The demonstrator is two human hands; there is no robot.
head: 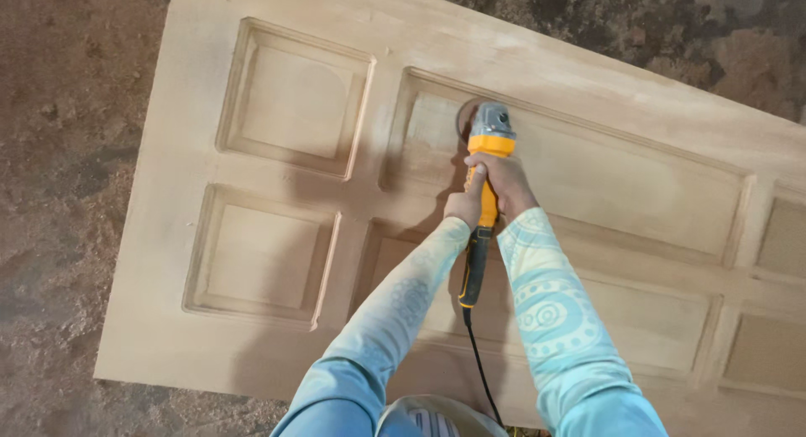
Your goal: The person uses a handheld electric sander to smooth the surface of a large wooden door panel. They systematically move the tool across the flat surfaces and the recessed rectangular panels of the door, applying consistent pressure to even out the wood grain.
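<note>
A dusty brown floor (67, 193) strewn with sawdust surrounds the work, darker and rougher along the top right edge

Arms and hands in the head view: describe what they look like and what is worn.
Both arms wear tight pale turquoise sleeves printed with white circular and swirl patterns, dusted with fine powder. The left hand and right hand are bare, without gloves.

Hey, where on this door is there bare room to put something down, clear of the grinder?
Free: the two square panels at the door's left end, and the long panel right of the grinder. Crowded: the middle, where both hands, sleeves and the cord lie.
</note>
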